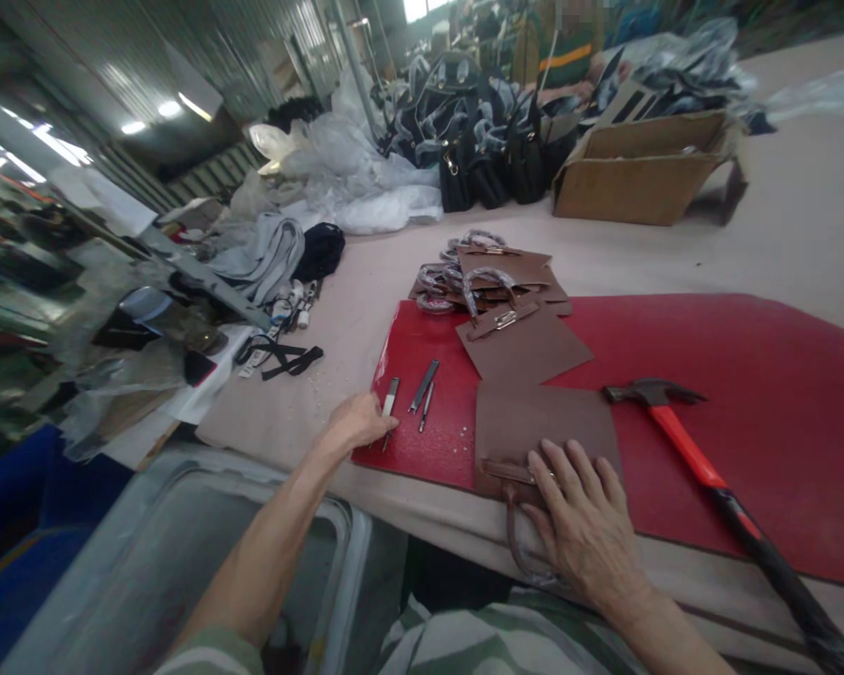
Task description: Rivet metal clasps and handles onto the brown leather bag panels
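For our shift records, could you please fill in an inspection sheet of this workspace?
Surface: red mat on a pale table; light specks beside the near brown panel.
Working items: that panel with its handle, three metal tools, hammer, more brown panels behind.
Clutter: clear plastic, black bags, cardboard box, black strap.
Grips: left grip at the leftmost tool, closure unclear; right grip resting on the near panel.
Cables: none clearly seen.
Surroundings: grey bin at lower left, co-worker beyond the table.

Soft dim light, glaring lamps (170, 109), blurred edges
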Available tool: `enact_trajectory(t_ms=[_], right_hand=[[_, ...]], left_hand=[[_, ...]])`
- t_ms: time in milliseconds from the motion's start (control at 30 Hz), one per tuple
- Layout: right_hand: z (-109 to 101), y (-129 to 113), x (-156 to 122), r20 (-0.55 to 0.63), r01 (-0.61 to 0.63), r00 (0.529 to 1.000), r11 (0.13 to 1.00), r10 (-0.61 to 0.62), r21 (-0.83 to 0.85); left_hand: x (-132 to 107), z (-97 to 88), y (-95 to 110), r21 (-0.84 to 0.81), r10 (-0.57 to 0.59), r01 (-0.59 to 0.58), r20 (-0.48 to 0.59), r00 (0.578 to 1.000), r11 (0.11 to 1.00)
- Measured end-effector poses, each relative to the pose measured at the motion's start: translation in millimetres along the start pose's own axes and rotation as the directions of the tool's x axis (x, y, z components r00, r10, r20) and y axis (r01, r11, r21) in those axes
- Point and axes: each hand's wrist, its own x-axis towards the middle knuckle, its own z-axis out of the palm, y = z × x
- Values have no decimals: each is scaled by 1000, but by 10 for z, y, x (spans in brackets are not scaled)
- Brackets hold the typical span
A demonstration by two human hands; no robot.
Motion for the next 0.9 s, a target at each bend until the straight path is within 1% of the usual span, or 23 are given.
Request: enact_trajectory(t_ms=[100,133,167,200,233,267,300,367,433,467,500,567,633,700,800,900], right_hand=[[-34,1,-11,38,9,999,999,-7,-39],[-44,-3,-16,56,7,998,999,-4,-47],[-53,-8,-20,72,2,997,999,2,-52],[-60,-13,-23,84,-4,996,998,8,-55],[-67,-19,-25,96,-9,995,998,14,-57],[-74,-25,-25,105,-13,994,998,19,-57],[-80,-30,-24,112,-15,994,998,21,-56],[-93,-38,-17,122,-15,992,998,22,-54],[-104,-42,-10,126,-15,992,999,21,-49],[-109,-43,-7,130,-16,991,999,22,-47],[-112,-43,-5,136,-18,990,999,24,-47],[-117,-44,-3,144,-20,989,999,27,-49],[-119,-46,-3,144,-20,989,998,27,-52],[-119,-49,-4,139,-18,990,998,26,-55],[-120,-53,-4,142,-16,990,998,25,-64],[-121,-57,-5,137,-6,990,997,16,-73]], left_hand=[[12,-5,-23,22,35,-36,32,999,999],[14,-5,-47,-1,38,-38,49,998,999],[12,-5,-74,-67,38,-33,69,997,997],[2,-2,-97,-179,41,-25,91,995,983],[-17,2,-111,-326,53,-16,107,993,945],[-47,11,-108,-486,76,-11,114,991,874],[-87,25,-84,-632,107,-17,104,989,775],[-192,80,34,-825,172,-53,54,984,562],[-307,181,225,-924,216,-71,13,976,376],[-358,247,329,-951,235,-71,2,972,302],[-399,320,429,-968,246,-71,-11,969,239],[-450,469,587,-983,260,-84,-39,965,164],[-468,594,675,-983,266,-121,-82,961,137],[-478,674,705,-973,271,-180,-136,953,145],[-520,716,701,-929,308,-290,-213,927,228],[-590,735,690,-867,362,-393,-276,891,306]])
